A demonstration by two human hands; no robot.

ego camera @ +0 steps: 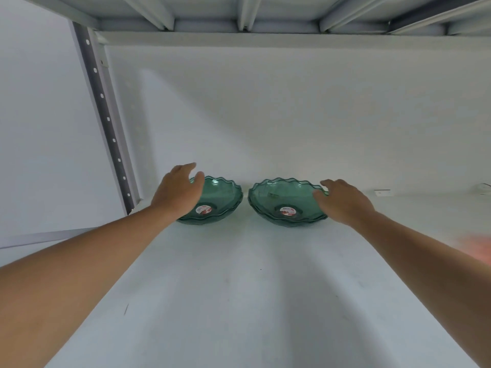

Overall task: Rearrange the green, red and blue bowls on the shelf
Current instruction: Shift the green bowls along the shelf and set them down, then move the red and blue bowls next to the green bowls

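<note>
Shelf (239, 301): white board with a metal deck above; both bowl stacks sit side by side near its back edge, toward the rear left corner by the perforated upright (105, 112).
Right green bowls (281, 200): a small nested stack, wavy rims lining up, mouth upward, round sticker on the floor of the top bowl; round in plan, so there is no long axis.
Left green bowls (220, 197): a matching nested stack, also mouth up, just beside the other stack, rims close but apart.
Handling: translucent and thin-walled, probably light, stiff plastic, though glass cannot be ruled out; smooth and likely slippery; nested bowls may slide apart, so the best hold seems to be the scalloped rim or under the lowest bowl.
Left hand (178, 192): fingers spread, curled over the left stack's outer rim, not clamped.
Right hand (342, 200): fingers spread at the right stack's outer rim, fingertips reaching inside; contact unclear.
Pink blur (478, 248): at the shelf's right edge, possibly a red bowl; too blurred to tell.
</note>
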